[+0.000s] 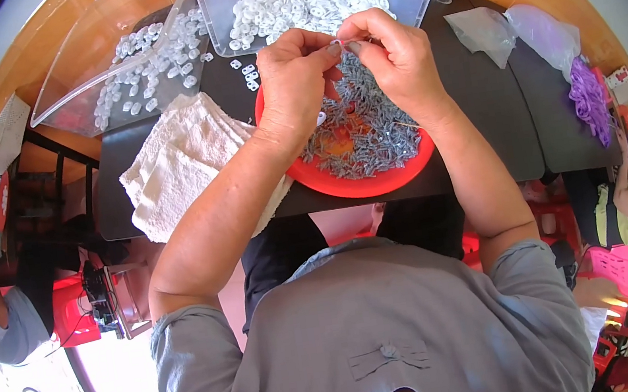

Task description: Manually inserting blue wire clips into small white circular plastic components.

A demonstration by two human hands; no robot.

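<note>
My left hand [296, 70] and my right hand [393, 52] meet fingertip to fingertip above a round red basin [361, 188]. A small white plastic piece [339, 42] shows at the pinched fingertips of my left hand. My right thumb and forefinger are pressed together right beside it; whatever they grip is too small to tell. Many small grey-blue plastic pieces [384, 150] lie heaped in the basin, and its reddish bottom shows through on the left. One white piece [321, 118] sits near the basin's left side, beside my left wrist.
Behind my hands stands a clear bin [215, 17] with many white plastic pieces [303, 6]. A tilted clear container [67, 98] with more is at its left. A white towel [181, 162] lies on the dark table [494, 134]. Plastic bags [484, 36] lie right; people sit both sides.
</note>
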